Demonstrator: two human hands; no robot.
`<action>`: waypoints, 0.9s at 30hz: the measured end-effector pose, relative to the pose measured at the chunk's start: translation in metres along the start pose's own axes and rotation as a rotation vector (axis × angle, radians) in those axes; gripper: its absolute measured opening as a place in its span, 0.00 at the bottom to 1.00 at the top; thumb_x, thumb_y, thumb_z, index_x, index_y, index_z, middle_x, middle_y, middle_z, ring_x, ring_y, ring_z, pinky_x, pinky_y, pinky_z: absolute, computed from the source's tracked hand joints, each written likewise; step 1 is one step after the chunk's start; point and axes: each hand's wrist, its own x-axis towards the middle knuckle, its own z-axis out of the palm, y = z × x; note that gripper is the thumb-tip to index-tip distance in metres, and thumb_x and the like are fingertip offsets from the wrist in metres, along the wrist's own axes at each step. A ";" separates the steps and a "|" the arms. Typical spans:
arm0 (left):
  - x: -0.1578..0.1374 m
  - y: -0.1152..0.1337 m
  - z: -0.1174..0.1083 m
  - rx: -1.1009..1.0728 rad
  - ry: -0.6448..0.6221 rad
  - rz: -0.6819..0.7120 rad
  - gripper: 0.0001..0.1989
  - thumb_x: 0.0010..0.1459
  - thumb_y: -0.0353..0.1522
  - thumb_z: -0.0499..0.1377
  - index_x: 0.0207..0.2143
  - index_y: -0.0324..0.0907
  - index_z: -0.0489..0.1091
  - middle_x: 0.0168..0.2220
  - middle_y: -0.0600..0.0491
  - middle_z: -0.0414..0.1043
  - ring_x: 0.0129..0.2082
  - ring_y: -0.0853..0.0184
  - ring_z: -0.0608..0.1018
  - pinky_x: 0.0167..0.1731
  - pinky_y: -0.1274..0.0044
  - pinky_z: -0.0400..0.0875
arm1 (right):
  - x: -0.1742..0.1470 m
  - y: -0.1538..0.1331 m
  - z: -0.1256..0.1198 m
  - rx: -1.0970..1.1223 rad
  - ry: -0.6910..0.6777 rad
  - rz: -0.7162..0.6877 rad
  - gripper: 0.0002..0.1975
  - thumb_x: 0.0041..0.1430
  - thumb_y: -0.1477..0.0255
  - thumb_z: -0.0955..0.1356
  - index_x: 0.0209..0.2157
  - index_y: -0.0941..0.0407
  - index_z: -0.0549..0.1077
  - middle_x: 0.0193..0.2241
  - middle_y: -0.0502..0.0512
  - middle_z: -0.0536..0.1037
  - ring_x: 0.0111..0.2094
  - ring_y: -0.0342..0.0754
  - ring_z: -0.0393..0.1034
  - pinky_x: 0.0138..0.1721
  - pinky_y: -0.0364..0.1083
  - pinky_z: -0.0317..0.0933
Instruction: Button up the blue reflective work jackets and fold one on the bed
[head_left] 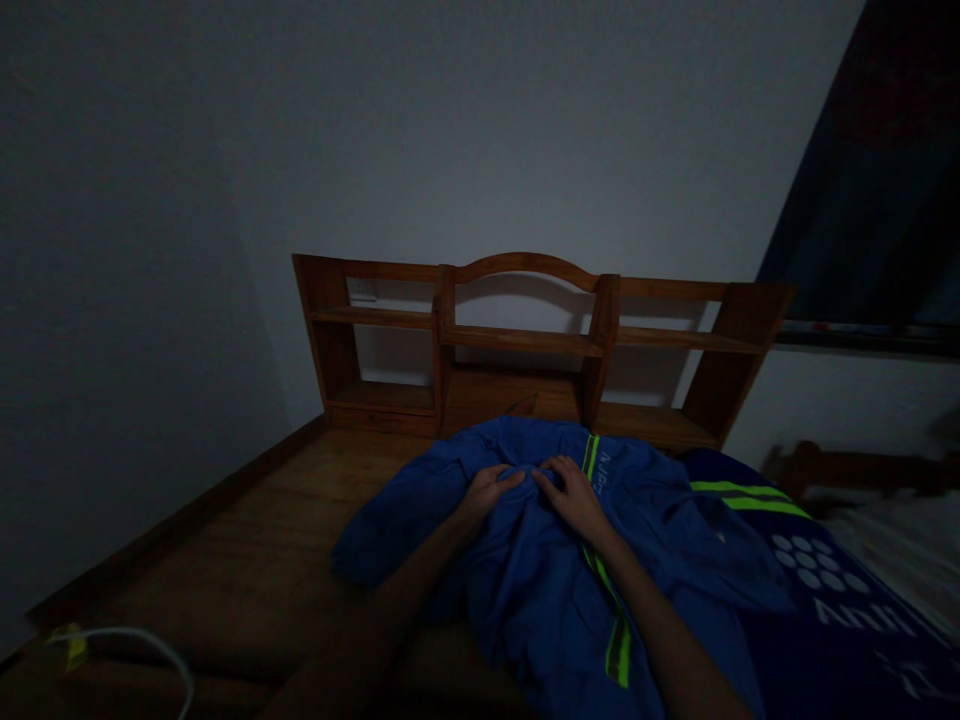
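Note:
A blue work jacket [517,560] with yellow-green reflective strips lies rumpled over a wooden surface. My left hand [482,496] pinches a fold of it, thumb pointing inward. Close by on the right, my right hand [576,497] pinches the same gathered cloth, its thumb near the left thumb. White lettering shows on the blue cloth just beside my right hand. What exactly lies under the fingertips is too dark to make out. To the right spreads a darker navy garment [787,580] with reflective bands, white dots and white lettering, partly under the jacket.
A wooden shelf unit [525,342] with open compartments stands against the grey wall behind the jacket. At the lower left, a white cable [142,632] with a yellow tag [76,650] curves over the wooden surface [255,530]. A dark window [885,200] is at upper right.

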 end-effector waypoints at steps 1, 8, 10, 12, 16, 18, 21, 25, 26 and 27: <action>0.000 0.000 0.000 0.003 -0.007 -0.001 0.22 0.44 0.40 0.65 0.37 0.34 0.71 0.35 0.48 0.75 0.32 0.66 0.76 0.37 0.74 0.69 | 0.000 0.001 0.000 0.001 0.007 -0.001 0.11 0.61 0.63 0.62 0.33 0.55 0.70 0.34 0.54 0.70 0.39 0.48 0.63 0.44 0.46 0.55; -0.008 0.005 0.003 0.073 -0.071 0.057 0.19 0.47 0.39 0.64 0.38 0.35 0.72 0.37 0.48 0.75 0.34 0.65 0.76 0.39 0.74 0.69 | -0.001 0.003 0.001 -0.007 0.025 -0.024 0.09 0.61 0.65 0.62 0.35 0.55 0.70 0.34 0.53 0.70 0.40 0.48 0.63 0.44 0.46 0.56; -0.008 0.005 0.002 0.084 -0.090 0.061 0.19 0.47 0.40 0.63 0.39 0.35 0.72 0.38 0.48 0.75 0.35 0.64 0.76 0.39 0.74 0.70 | 0.000 0.002 0.001 -0.010 0.027 -0.026 0.08 0.61 0.66 0.62 0.35 0.55 0.70 0.34 0.53 0.70 0.40 0.48 0.63 0.44 0.46 0.56; -0.006 0.003 0.000 0.099 -0.097 0.055 0.20 0.47 0.40 0.64 0.39 0.35 0.72 0.38 0.48 0.75 0.35 0.64 0.76 0.38 0.74 0.70 | 0.000 0.002 0.000 -0.017 0.022 -0.025 0.08 0.61 0.66 0.62 0.35 0.55 0.70 0.34 0.53 0.70 0.40 0.48 0.63 0.44 0.46 0.56; -0.003 0.000 -0.002 0.126 -0.085 0.063 0.20 0.46 0.39 0.64 0.38 0.35 0.72 0.36 0.48 0.75 0.33 0.66 0.76 0.37 0.75 0.69 | -0.001 0.001 0.000 -0.028 0.024 -0.020 0.09 0.61 0.66 0.62 0.35 0.55 0.69 0.34 0.52 0.70 0.40 0.48 0.63 0.44 0.46 0.55; -0.002 -0.001 -0.002 0.127 -0.061 0.061 0.20 0.45 0.40 0.64 0.38 0.35 0.72 0.36 0.49 0.75 0.33 0.65 0.76 0.37 0.75 0.70 | -0.001 0.001 0.000 -0.035 0.022 -0.021 0.09 0.61 0.66 0.62 0.34 0.55 0.69 0.34 0.52 0.70 0.40 0.48 0.63 0.44 0.46 0.55; -0.002 -0.002 0.000 0.143 0.014 0.036 0.21 0.45 0.40 0.64 0.38 0.34 0.72 0.35 0.48 0.75 0.32 0.64 0.76 0.35 0.74 0.70 | -0.002 0.002 0.002 -0.050 0.014 -0.033 0.08 0.61 0.66 0.62 0.34 0.55 0.69 0.34 0.53 0.70 0.40 0.48 0.62 0.45 0.46 0.55; 0.000 -0.003 0.001 0.219 0.111 0.093 0.19 0.45 0.39 0.63 0.35 0.33 0.71 0.33 0.49 0.74 0.30 0.66 0.75 0.33 0.76 0.69 | -0.002 0.003 0.005 -0.047 0.008 -0.055 0.06 0.58 0.68 0.65 0.35 0.56 0.68 0.34 0.53 0.70 0.40 0.48 0.62 0.44 0.47 0.56; 0.001 -0.004 0.001 0.254 0.124 0.124 0.18 0.45 0.39 0.63 0.35 0.33 0.71 0.33 0.48 0.74 0.30 0.66 0.75 0.33 0.76 0.69 | -0.002 0.003 0.005 -0.043 0.004 -0.059 0.05 0.57 0.69 0.66 0.35 0.56 0.68 0.34 0.53 0.70 0.40 0.48 0.63 0.44 0.47 0.56; 0.002 -0.005 0.000 0.301 0.133 0.155 0.17 0.45 0.38 0.62 0.34 0.34 0.71 0.33 0.48 0.74 0.31 0.66 0.75 0.33 0.76 0.69 | -0.002 0.003 0.006 -0.038 -0.002 -0.064 0.05 0.57 0.70 0.66 0.35 0.56 0.68 0.34 0.53 0.70 0.40 0.48 0.63 0.44 0.47 0.56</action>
